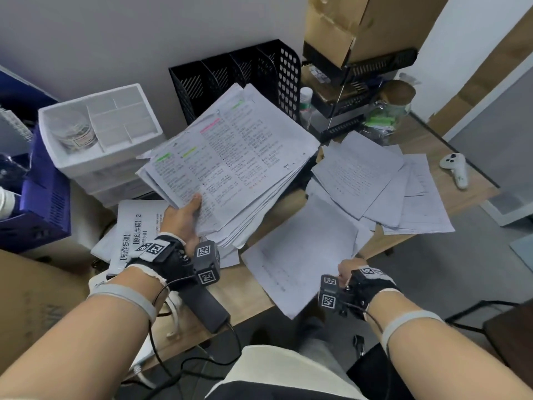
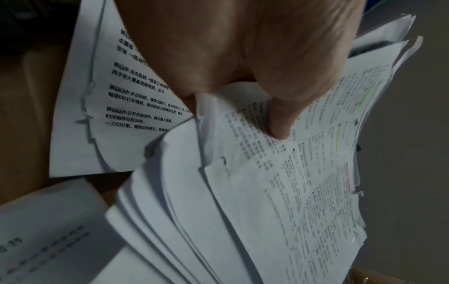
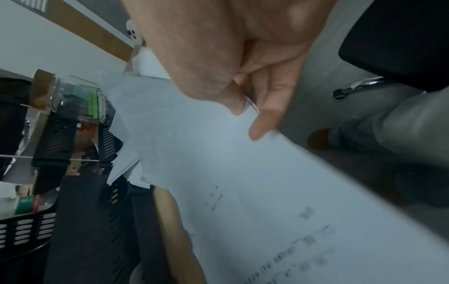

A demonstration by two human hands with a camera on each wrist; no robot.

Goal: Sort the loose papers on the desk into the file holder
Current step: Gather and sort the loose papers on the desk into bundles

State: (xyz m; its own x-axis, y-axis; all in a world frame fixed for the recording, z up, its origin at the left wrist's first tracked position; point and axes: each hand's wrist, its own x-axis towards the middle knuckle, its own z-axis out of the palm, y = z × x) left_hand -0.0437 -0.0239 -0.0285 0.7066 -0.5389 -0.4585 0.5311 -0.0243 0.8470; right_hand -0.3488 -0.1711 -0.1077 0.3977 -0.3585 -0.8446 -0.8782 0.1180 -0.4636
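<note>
Thick stack of white printed paper sheets (image 1: 236, 166) is held up over the wooden desk (image 1: 242, 287), left hand (image 1: 184, 217) gripping its near edge, thumb on top. Right hand (image 1: 346, 272) pinches a single white paper sheet (image 1: 302, 255) by its corner, just beside the stack.

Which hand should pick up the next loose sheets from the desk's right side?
Probably right. The right hand pinches only a thin sheet and is nearer the scattered sheets; the left hand is full, gripping the thick stack.
</note>
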